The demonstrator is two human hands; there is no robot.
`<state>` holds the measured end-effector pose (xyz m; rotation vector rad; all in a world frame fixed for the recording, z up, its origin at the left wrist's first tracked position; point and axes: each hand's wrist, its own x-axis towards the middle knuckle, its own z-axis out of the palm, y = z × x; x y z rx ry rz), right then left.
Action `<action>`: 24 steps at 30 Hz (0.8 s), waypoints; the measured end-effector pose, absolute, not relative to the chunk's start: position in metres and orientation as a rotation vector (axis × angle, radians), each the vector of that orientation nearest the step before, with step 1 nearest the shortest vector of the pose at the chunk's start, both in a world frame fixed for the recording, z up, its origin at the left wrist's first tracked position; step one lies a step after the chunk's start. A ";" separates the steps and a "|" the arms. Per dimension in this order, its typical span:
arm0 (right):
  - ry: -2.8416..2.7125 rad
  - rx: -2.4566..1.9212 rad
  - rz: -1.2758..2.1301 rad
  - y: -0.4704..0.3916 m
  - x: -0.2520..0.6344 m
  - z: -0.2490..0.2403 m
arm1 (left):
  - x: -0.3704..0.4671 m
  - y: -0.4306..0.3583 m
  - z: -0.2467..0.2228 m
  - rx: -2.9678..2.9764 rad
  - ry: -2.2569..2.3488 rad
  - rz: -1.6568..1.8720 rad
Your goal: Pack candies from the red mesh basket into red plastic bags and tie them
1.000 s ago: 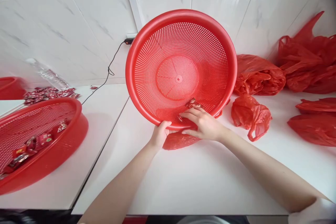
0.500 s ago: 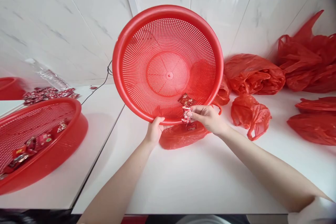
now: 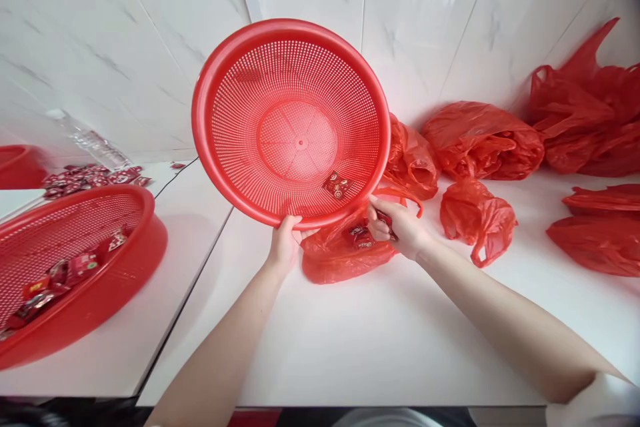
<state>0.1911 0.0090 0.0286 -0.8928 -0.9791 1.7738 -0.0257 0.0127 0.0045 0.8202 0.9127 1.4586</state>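
Note:
My left hand (image 3: 286, 243) grips the near rim of a red plastic colander basket (image 3: 210, 167), thumb over the edge. The basket is tilted so its inside faces me, and one red candy packet (image 3: 337, 185) lies low on its right inner wall. Just right of the rim, my right hand (image 3: 397, 223) has its fingers curled round a small red wrapped candy (image 3: 384, 219), partly hidden by the fingers. Below both, an open red plastic bag (image 3: 340, 267) lies on the white table with several red wrapped candies (image 3: 360, 237) in its mouth.
Several filled or bunched red plastic bags (image 3: 483, 140) stand along the tiled wall to the right; a small knotted bag (image 3: 477, 217) lies nearer. At left sits another red basket (image 3: 125, 280) with wrapped candies. Behind it are a candy pile (image 3: 95, 177) and a clear plastic bottle (image 3: 95, 140).
The basket has shifted left in my left hand. My right hand has drawn out of it with a candy, now beside the rim above the bag. The bag's candies show more.

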 end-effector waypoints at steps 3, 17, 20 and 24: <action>-1.012 -0.848 1.809 0.009 0.192 0.030 | -0.024 0.011 0.006 0.833 0.907 1.436; -1.003 -1.011 1.711 0.012 0.195 0.031 | -0.025 0.015 0.005 0.801 0.921 1.460; -1.265 -1.118 1.597 0.010 0.196 0.033 | -0.027 0.018 0.003 0.791 0.922 1.495; -1.678 -1.203 1.025 0.001 0.200 0.042 | -0.028 0.018 0.004 0.774 0.942 1.543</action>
